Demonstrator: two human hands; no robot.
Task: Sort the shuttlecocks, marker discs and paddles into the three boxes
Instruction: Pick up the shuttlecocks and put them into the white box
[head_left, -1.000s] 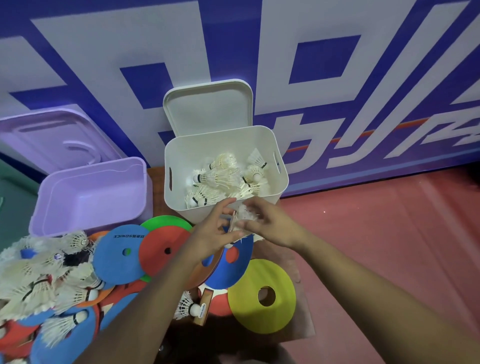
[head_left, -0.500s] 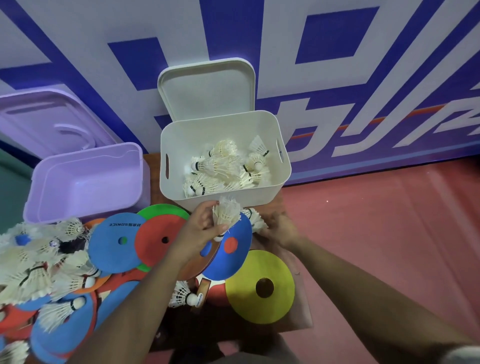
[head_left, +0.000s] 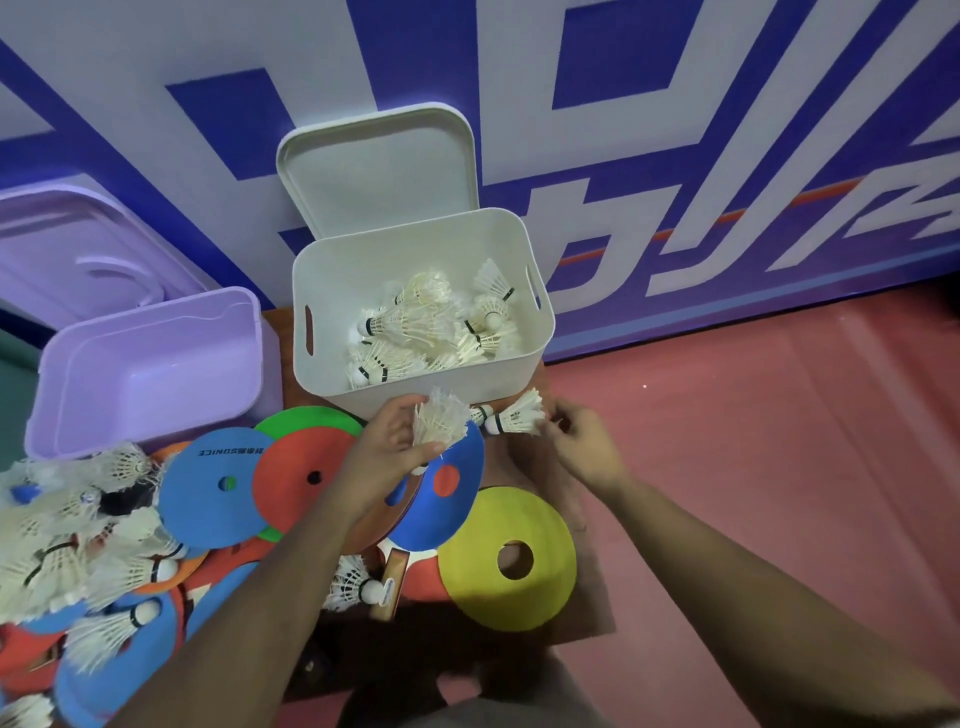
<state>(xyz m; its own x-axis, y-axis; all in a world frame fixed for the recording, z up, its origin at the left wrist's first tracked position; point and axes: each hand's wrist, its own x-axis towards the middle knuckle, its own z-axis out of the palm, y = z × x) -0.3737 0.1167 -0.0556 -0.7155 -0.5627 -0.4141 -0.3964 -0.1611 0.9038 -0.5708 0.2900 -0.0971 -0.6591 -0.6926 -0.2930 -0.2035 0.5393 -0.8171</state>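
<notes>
Head view: my left hand (head_left: 387, 452) is curled round a frayed shuttlecock (head_left: 437, 426), feathers up, just in front of the near wall of the white box (head_left: 306, 291), which stands at twelve o'clock and already holds a heap of shuttlecocks. My right hand (head_left: 587, 452), at two o'clock from the left, pinches a second shuttlecock (head_left: 514, 421) by the rim of its skirt, cork pointing toward my left hand. There may be another cork tucked behind it, but the feathers blur together and I can't be sure.

The purple box (head_left: 145, 364) sits at ten o'clock. The loose pile (head_left: 62, 545) lies at eight. A yellow disc (head_left: 478, 587) is at five, a blue disc (head_left: 192, 499) at nine, and a paddle (head_left: 393, 579) shows its handle at six.

Both birds belong in the white box, I'd say. The right pinch worries me. Feather tips give little hold, so a quick lift could let it slip, and the red floor (head_left: 727, 441) begins right at three o'clock. The box rim stands above both hands, so a low swing could catch the skirts on the wall. Squeezing harder with the left hand would crush already ragged feathers. My left forearm also lies over the discs, and raising it carelessly might drag them.
</notes>
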